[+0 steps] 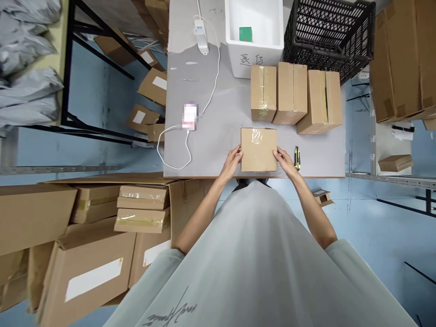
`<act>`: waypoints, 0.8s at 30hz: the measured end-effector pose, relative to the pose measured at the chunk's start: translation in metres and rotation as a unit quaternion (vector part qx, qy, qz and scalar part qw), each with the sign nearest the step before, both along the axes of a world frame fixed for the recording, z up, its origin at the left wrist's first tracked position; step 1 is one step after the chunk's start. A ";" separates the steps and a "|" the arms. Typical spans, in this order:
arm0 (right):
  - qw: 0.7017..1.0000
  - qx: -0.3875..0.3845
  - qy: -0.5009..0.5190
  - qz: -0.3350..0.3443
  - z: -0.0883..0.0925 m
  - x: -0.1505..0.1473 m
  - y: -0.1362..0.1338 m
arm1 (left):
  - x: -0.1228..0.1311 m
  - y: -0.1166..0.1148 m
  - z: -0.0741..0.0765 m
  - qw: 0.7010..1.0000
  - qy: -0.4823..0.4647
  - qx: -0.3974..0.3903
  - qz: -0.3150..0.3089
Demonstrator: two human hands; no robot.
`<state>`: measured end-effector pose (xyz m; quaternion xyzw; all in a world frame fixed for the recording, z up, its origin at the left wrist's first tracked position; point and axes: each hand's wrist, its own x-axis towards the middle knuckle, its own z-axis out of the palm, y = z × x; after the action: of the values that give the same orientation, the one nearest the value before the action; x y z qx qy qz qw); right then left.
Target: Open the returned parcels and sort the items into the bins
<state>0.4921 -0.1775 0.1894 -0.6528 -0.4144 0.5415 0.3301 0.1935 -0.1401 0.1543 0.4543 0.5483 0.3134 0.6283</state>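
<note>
A small taped cardboard box (258,149) rests near the front edge of the grey table (211,113). My left hand (234,159) grips its left side and my right hand (284,160) grips its right side, fingers curled on the edges. A yellow and black utility knife (297,158) lies just right of my right hand. Three more sealed cardboard boxes (293,93) stand in a row behind it.
A white foam bin (254,54) holding a green item and a black plastic crate (330,36) stand at the table's back. A phone (190,116) on a white cable lies left. Big cartons (102,236) fill the floor at left; shelving stands at right.
</note>
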 end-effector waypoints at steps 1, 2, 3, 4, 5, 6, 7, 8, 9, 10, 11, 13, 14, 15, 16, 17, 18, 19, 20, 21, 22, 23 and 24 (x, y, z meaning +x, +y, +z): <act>1.000 0.001 -0.005 0.001 -0.002 0.000 0.001 | 0.001 0.001 -0.003 1.000 0.003 0.004 0.000; 1.000 0.001 -0.005 0.002 -0.004 0.001 0.002 | 0.001 0.001 -0.005 1.000 0.006 0.006 0.001; 1.000 0.002 -0.001 0.002 -0.005 0.001 0.002 | 0.001 0.002 -0.006 1.000 0.008 0.007 0.004; 1.000 0.003 0.005 0.000 -0.006 0.002 0.002 | 0.001 0.002 -0.007 1.000 0.005 0.007 0.007; 1.000 0.005 0.014 -0.003 -0.007 0.003 0.001 | 0.000 0.002 -0.008 1.000 0.001 0.007 0.011; 1.000 0.006 0.026 -0.006 -0.008 0.004 0.000 | -0.001 0.002 -0.010 1.000 -0.006 0.006 0.014; 0.999 0.007 0.040 -0.010 -0.010 0.006 -0.001 | -0.002 0.001 -0.011 1.000 -0.012 0.005 0.016; 0.999 0.004 0.052 -0.014 -0.012 0.008 -0.003 | -0.004 -0.001 -0.013 1.000 -0.017 0.003 0.016; 0.998 -0.002 0.062 -0.018 -0.015 0.009 -0.006 | -0.004 -0.003 -0.015 1.000 -0.020 -0.001 0.015; 0.997 -0.014 0.066 -0.023 -0.018 0.010 -0.009 | -0.005 -0.006 -0.018 1.000 -0.020 -0.007 0.011; 0.997 -0.028 0.067 -0.030 -0.022 0.009 -0.012 | -0.004 -0.009 -0.020 1.000 -0.020 -0.016 0.005; 0.996 -0.050 0.059 -0.034 -0.031 0.006 -0.018 | -0.001 -0.014 -0.026 0.999 -0.017 -0.033 -0.008; 0.997 -0.051 0.053 -0.029 -0.035 0.003 -0.021 | 0.001 -0.017 -0.029 0.999 -0.015 -0.038 -0.014; 0.997 -0.047 0.050 -0.018 -0.037 -0.001 -0.023 | 0.003 -0.018 -0.031 0.999 -0.012 -0.038 -0.018; 0.998 -0.039 0.048 -0.005 -0.039 -0.004 -0.026 | 0.005 -0.019 -0.032 0.999 -0.008 -0.035 -0.020; 0.999 -0.030 0.045 0.006 -0.039 -0.006 -0.027 | 0.006 -0.020 -0.032 0.999 -0.003 -0.030 -0.019; 0.999 -0.024 0.039 0.014 -0.037 -0.007 -0.029 | 0.006 -0.020 -0.031 0.999 0.001 -0.027 -0.018; 0.999 -0.020 0.033 0.017 -0.034 -0.008 -0.030 | 0.005 -0.020 -0.030 1.000 0.004 -0.026 -0.015; 0.999 -0.018 0.025 0.019 -0.030 -0.007 -0.030 | 0.003 -0.020 -0.028 1.000 0.006 -0.026 -0.013; 0.999 -0.016 0.019 0.020 -0.025 -0.006 -0.030 | 0.000 -0.020 -0.025 1.000 0.005 -0.026 -0.009; 1.000 -0.012 0.016 0.020 -0.020 -0.004 -0.030 | -0.004 -0.021 -0.021 1.000 0.004 -0.023 -0.004; 1.000 -0.007 0.017 0.021 -0.014 -0.002 -0.029 | -0.007 -0.022 -0.018 1.000 0.006 -0.014 -0.002; 1.000 -0.003 0.021 0.023 -0.009 -0.002 -0.028 | -0.011 -0.023 -0.014 1.000 0.012 0.000 -0.005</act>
<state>0.4905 -0.2057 0.1800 -0.6326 -0.4210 0.5635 0.3242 0.1826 -0.1630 0.1407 0.4605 0.5533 0.3047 0.6237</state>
